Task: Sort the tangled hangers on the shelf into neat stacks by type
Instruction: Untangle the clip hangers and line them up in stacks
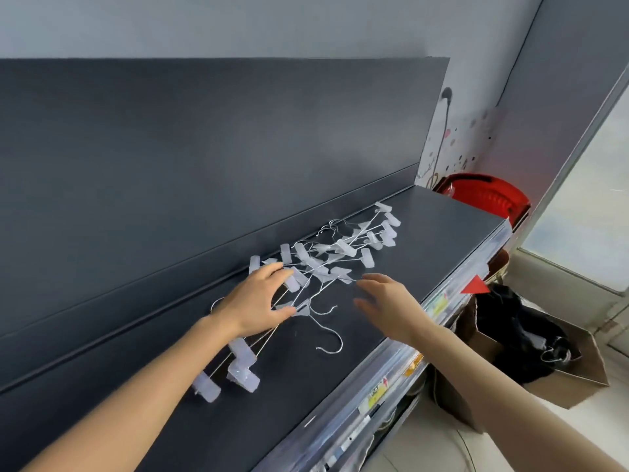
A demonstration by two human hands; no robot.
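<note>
- The tangled hangers [326, 260], thin wire frames with translucent white clips, lie in a heap on the dark shelf [425, 233], a little right of the middle of the frame and close to the shelf's upright back panel [204, 148].
- The left hand [253, 303] rests on the lower-left end of the heap. Its fingers [275, 272] are spread and nearly straight, with their tips reaching onto the wires and clips at the heap's near edge.
- The left thumb [284, 312] points right and touches a clip where several wires cross. The wires run between thumb and fingers, but nothing is clamped.
- Wire rods pass under the left palm and come out below the wrist, ending in three bulky clips [243, 374] on the shelf in the lower-left part of the frame.
- The right hand [391, 301] hovers just right of the heap, palm turned left. Its fingers [372, 279] are apart, loosely extended and slightly blurred, with the tips just beside the nearest clip and holding nothing.
- A wire hook [332, 340] lies between the two forearms, below both sets of fingers.
- A clear label strip [377, 393] runs along the shelf's front edge.
- A red basket [486, 194] sits past the far end of the shelf at the upper right.
- A cardboard box [578, 369] with black clothing [520, 335] stands on the floor at the right.
</note>
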